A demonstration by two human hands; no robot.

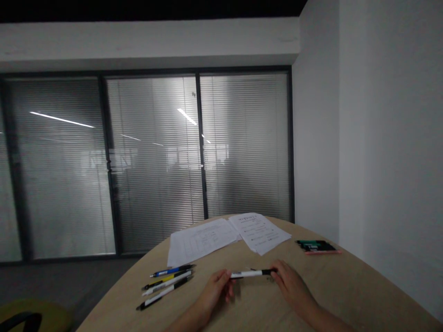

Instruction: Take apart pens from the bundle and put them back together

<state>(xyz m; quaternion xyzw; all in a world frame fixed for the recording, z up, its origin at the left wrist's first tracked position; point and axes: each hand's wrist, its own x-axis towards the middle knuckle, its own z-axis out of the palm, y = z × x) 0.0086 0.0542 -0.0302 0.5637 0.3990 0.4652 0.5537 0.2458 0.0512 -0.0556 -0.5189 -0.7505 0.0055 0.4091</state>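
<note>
A white pen with black ends [251, 274] lies level between my two hands, a little above the wooden table [256, 306]. My left hand [215, 289] pinches its left end between thumb and fingers. At the other end, my right hand [290, 283] is closed on the dark part of the pen. To the left of my hands several pens rest side by side on the table: a blue pen [172, 270], a yellow and black pen [162, 280], and white pens with black parts [164, 293].
Two printed sheets, a left one [202, 240] and a right one [261, 233], lie at the table's far side. On the right sits a dark flat packet with green and pink edges [317, 247]. A chair [32, 316] shows at bottom left. Glass panels with blinds [155, 184] stand behind.
</note>
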